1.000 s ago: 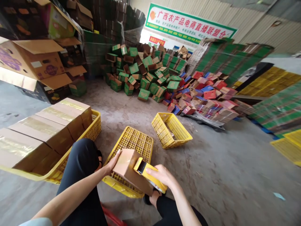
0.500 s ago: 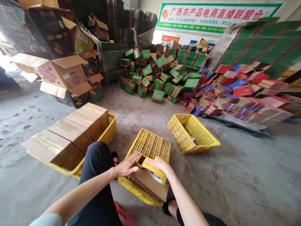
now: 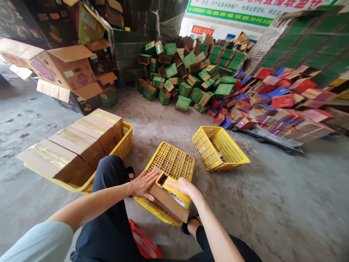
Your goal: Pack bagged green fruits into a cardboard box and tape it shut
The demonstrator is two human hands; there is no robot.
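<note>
A brown cardboard box (image 3: 169,203) lies on an upturned yellow crate (image 3: 178,155) between my knees. My left hand (image 3: 143,184) rests flat on the box's far left end, fingers spread. In my right hand (image 3: 183,187) is a yellow tape dispenser (image 3: 174,193), pressed against the top of the box. Its front end sits right beside my left fingertips, and a roll of tape shows in its side. The dispenser and both hands cover part of the box's top.
At left, a yellow crate (image 3: 127,143) holds several taped boxes (image 3: 81,136). A tilted yellow crate (image 3: 218,151) stands at right. Behind are heaps of green boxes (image 3: 182,103) and red and blue boxes (image 3: 282,101), with large open cartons (image 3: 68,69) at far left. Something red (image 3: 144,242) lies below me.
My left hand has gone from gripping the box's end to lying flat on it. The box has been turned flatter on the crate, with the dispenser now on its top. The view has shifted.
</note>
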